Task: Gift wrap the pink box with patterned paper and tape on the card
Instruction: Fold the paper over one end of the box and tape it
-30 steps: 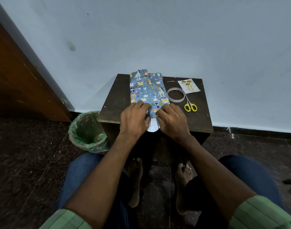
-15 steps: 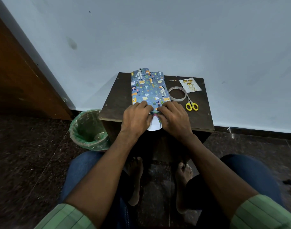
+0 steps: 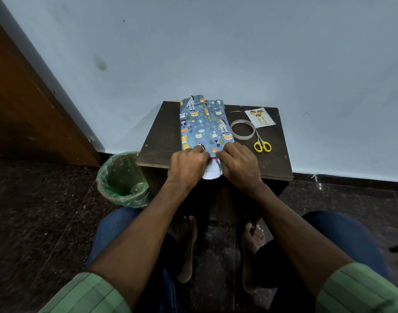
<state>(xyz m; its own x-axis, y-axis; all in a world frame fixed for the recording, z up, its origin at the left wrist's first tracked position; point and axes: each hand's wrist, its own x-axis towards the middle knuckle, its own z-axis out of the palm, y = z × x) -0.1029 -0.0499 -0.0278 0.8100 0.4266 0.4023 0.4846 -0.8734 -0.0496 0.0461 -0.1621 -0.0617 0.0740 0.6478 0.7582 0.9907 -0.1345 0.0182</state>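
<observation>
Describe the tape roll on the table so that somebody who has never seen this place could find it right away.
Start at the small dark table against the pale wall. Right of the animal-print wrapped box, the tape roll lies flat, between the box and the yellow-handled scissors, just in front of the card. It is the only ring there: thin, clear, with bare tabletop showing through its middle.

A pale blue wall [image 3: 216, 53] fills the far side, above a dark skirting. A brown wooden door [image 3: 24, 109] stands at left. The floor [image 3: 35, 222] is dark speckled stone. A small dark table [image 3: 162, 132] stands against the wall, a green-lined bin [image 3: 123, 179] just left of it.
</observation>
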